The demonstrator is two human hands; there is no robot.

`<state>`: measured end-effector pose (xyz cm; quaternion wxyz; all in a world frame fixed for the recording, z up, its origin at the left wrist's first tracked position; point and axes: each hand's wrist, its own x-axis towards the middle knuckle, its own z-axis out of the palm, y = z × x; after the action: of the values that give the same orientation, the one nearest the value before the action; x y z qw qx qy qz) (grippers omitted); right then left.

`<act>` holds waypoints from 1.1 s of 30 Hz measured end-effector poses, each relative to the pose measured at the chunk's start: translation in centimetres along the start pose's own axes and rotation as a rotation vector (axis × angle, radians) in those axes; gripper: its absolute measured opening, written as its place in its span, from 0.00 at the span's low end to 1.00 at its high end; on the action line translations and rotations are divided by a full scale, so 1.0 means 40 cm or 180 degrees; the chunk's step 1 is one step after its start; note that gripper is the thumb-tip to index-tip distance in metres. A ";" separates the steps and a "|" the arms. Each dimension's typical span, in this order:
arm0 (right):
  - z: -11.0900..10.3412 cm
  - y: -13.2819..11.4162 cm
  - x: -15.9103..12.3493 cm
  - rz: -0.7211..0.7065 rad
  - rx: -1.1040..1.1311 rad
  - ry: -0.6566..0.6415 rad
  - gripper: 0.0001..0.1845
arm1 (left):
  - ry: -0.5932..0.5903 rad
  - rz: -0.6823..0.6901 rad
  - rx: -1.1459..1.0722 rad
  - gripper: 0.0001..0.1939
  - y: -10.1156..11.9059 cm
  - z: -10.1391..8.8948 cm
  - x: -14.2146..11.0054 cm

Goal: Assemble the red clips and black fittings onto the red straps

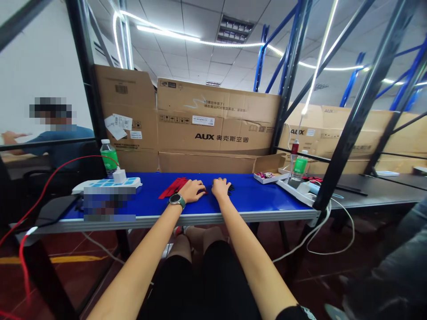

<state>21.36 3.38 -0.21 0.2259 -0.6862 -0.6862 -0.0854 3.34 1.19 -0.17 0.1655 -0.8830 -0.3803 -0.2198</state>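
Observation:
My left hand (192, 191), with a watch (176, 201) on its wrist, lies palm down on the blue tabletop (200, 208). Its fingers are slightly bent and apart, at the right end of a spread of flat red strips (172, 187). A bit of red shows by its fingertips. My right hand (220, 187) rests a little to the right, palm down with fingers loosely apart. Small black pieces (231, 189) lie beside and partly under its fingers; their kind is too small to make out.
An open carton (269, 173) with small colourful items stands at the right back. Power strips (100, 184) and bottles (110, 158) flank both sides. Large cardboard boxes (216, 129) wall off the back. Rack posts (350, 111) rise at the right. A person (63, 138) sits at the left.

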 end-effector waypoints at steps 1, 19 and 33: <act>0.002 -0.004 -0.003 -0.0028 -0.0063 -0.0067 0.17 | -0.0075 0.0028 -0.0072 0.11 -0.001 0.003 0.001; 0.049 -0.001 0.064 -0.0813 0.2587 0.0561 0.23 | 0.0261 -0.0644 -0.1357 0.06 -0.058 0.046 0.002; 0.003 -0.007 0.004 0.0064 0.0024 0.0259 0.17 | 0.0153 -0.0457 -0.1227 0.05 -0.060 0.047 -0.002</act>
<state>21.09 3.55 -0.18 0.2571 -0.6881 -0.6698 -0.1084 2.00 3.56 -1.53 -0.0137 -0.8634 -0.3891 -0.3208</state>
